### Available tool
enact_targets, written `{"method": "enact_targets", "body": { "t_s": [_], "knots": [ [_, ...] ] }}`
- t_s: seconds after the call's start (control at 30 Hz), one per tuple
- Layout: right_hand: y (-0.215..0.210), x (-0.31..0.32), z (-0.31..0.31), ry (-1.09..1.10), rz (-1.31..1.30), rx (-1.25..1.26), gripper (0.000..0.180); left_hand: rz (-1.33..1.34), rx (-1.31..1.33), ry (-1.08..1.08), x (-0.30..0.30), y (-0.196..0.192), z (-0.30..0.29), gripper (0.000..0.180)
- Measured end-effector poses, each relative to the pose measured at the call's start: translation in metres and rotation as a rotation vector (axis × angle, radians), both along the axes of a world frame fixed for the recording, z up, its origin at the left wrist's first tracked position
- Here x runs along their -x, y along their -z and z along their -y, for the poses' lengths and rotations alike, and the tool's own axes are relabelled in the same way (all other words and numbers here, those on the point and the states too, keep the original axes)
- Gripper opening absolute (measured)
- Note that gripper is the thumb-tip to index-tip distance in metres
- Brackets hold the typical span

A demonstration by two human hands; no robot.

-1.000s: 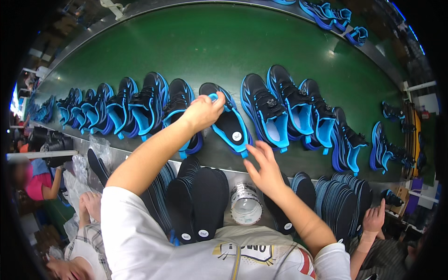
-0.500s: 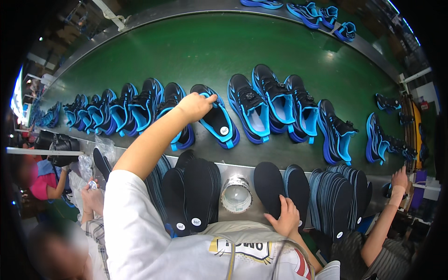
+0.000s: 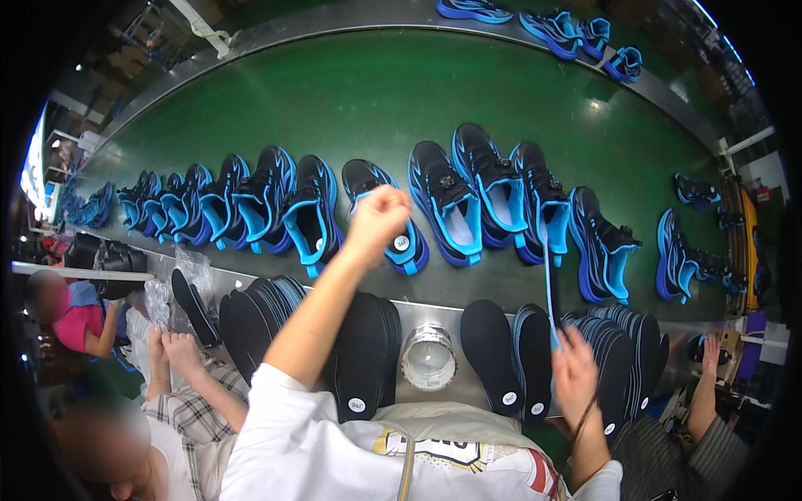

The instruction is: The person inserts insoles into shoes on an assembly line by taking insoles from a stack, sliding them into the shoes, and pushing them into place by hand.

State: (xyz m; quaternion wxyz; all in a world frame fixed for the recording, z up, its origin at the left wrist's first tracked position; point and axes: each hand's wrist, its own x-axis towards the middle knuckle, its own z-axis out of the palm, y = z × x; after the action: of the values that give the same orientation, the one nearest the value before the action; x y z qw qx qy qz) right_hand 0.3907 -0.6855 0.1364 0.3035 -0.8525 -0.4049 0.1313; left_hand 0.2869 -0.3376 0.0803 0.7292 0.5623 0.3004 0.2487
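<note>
My left hand [image 3: 381, 220] is closed in a fist over a black and blue sneaker [image 3: 408, 255]. The sneaker has an insole with a round white sticker showing at its heel; whatever the fingers hold, if anything, is hidden. In my right hand [image 3: 576, 377] is an insole [image 3: 549, 288], seen edge-on as a thin light blue strip. It points away from me, its far tip overlapping the opening of another sneaker [image 3: 541, 196]; whether they touch I cannot tell. Stacks of black insoles [image 3: 363, 355] and loose insoles [image 3: 487, 346] lie along the near metal ledge.
More sneakers [image 3: 266, 200] line the green belt [image 3: 359, 83] on both sides. A round clear container [image 3: 428, 359] stands between insole stacks. At left, a co-worker's hands [image 3: 174, 349] meet near clear plastic; at right another person's hand [image 3: 710, 355] is raised. Further sneakers [image 3: 551, 33] sit on the far rail.
My left hand has moved from the sneaker's tongue to the right and nearer, closing into a fist. My right hand has shifted right from the loose insoles and now holds one up on edge.
</note>
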Motion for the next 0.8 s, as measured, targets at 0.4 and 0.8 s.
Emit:
{"method": "enact_targets", "body": {
  "t_s": [0.4,0.8],
  "knots": [
    [-0.007,-0.048,-0.174,-0.447,0.401,0.111,0.009,-0.546,-0.818,0.175,-0.074,0.014,-0.005,0.045],
    [0.084,-0.021,-0.225,-0.356,0.371,0.447,0.018,-0.466,-0.45,0.193,-0.063,0.038,-0.015,0.05]
  ]
}}
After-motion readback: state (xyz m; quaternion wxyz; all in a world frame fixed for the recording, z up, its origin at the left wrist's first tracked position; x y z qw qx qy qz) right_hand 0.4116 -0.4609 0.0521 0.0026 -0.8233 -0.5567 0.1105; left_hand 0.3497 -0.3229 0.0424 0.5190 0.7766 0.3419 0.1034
